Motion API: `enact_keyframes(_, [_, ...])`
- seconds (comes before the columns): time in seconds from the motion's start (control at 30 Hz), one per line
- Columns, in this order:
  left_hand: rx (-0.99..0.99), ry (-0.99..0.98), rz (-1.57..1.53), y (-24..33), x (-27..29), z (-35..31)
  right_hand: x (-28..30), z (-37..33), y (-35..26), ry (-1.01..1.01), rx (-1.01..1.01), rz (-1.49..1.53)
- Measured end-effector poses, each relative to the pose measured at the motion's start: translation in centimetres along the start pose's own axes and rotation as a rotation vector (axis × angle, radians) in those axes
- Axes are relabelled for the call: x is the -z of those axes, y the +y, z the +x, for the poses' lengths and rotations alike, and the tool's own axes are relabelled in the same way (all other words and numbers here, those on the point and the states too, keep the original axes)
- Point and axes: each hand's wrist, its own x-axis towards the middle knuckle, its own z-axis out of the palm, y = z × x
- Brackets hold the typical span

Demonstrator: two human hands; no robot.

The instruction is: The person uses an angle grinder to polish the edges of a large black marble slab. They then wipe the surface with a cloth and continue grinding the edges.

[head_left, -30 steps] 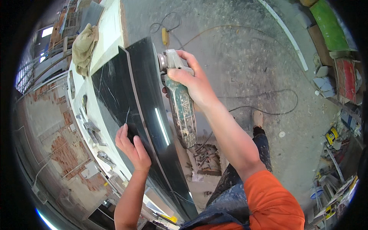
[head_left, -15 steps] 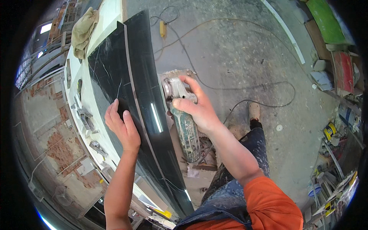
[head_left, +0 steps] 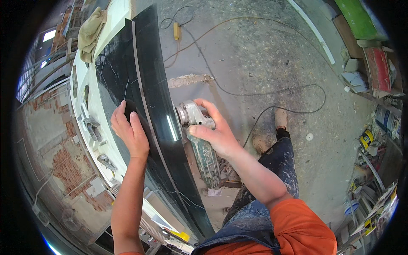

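Note:
My right hand [head_left: 214, 131] is wrapped round the head of a green angle grinder [head_left: 204, 157], thumb across its top. The grinder's disc side faces the right edge of a long black stone slab [head_left: 159, 85]; I cannot tell whether it touches. A pale strip [head_left: 144, 91] runs lengthwise along the slab. Left of that strip, my left hand [head_left: 131, 135] rests on the dark surface with its fingers stretched out, holding nothing. Thin white veins mark the stone near its fingertips.
Clamps and metal tools [head_left: 91, 127] lie on the white bench along the slab's left, with a beige cloth [head_left: 91, 34] at the far end. A dark cable [head_left: 272, 91] loops over the floor by a yellow connector [head_left: 177, 32]. Buckets [head_left: 366, 139] and scraps line the right side.
My right hand and the grinder have slid nearer to me along the slab's edge. My left hand has shifted slightly left in the picture and stays on the stone.

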Motion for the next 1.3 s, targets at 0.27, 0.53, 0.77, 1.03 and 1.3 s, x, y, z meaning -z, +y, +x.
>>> enact_keyframes(0.27, [-0.013, -0.001, -0.008, -0.3, -0.1, 0.2, 0.2, -3.0, 1.6, -0.029, -0.096, 0.001])
enact_keyframes(0.53, [-0.004, -0.034, -0.018, -0.2, 0.3, 0.0, -0.5, -1.1, 0.1, 0.004, -0.086, 0.026])
enact_keyframes(0.77, [0.011, -0.058, -0.029, 0.1, 0.4, 0.0, -1.0, 7.7, -4.1, 0.018, 0.029, 0.148])
enact_keyframes(1.03, [0.048, -0.085, -0.039, 0.8, 0.9, 0.1, -1.4, 17.5, -9.0, -0.014, 0.082, 0.259])
enact_keyframes(1.3, [0.061, -0.091, -0.038, 0.8, 1.0, -0.3, -1.3, 18.4, -10.3, -0.068, 0.008, 0.287])
